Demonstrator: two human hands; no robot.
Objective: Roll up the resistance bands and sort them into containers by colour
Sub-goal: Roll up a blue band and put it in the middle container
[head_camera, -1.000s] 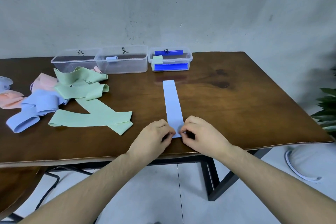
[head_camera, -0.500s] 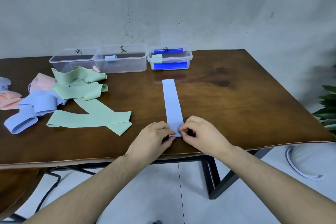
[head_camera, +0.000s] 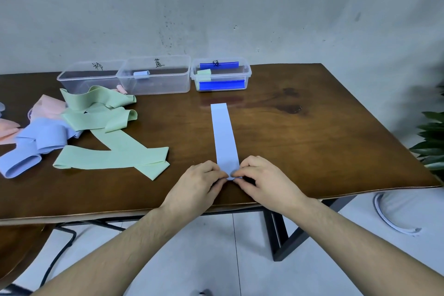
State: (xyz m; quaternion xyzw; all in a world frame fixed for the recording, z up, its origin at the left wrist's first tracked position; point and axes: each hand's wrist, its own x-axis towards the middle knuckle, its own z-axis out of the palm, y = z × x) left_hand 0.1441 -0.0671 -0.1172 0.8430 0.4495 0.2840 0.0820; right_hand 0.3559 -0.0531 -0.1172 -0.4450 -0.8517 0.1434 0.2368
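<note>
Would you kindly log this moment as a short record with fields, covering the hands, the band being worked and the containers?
band in work: flat pale blue resistance band, lying straight on the brown wooden table
left hand: pinches the band's near end
right hand: pinches the same end
roll: barely begun
middle clear plastic container: one rolled pale blue band
right clear container with blue clips: one rolled green band
left clear container: contents unclear
loose pile: green, blue and pink bands
</note>
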